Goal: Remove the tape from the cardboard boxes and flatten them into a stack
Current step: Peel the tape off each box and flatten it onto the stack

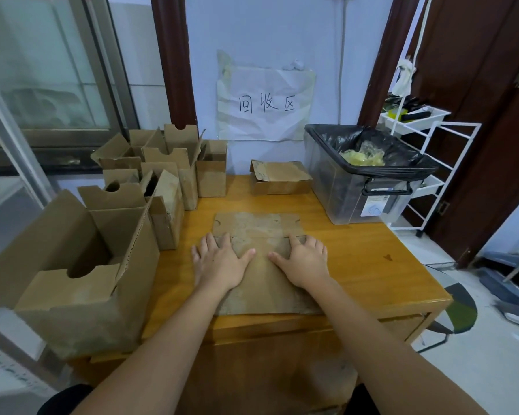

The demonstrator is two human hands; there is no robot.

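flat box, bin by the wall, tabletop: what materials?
Flattened box: brown corrugated cardboard, matte, scuffed pale patches.
Bin: clear hard plastic, seemingly; contents show through, black bag liner.
Table: looks like varnished orange wood, faint sheen; could be veneer.

open brown cardboard boxes (87,265): approx 7 | flattened brown cardboard sheets (261,229): 1 | clear plastic bins, black liner (357,193): 1 | flat closed brown cartons (279,178): 1
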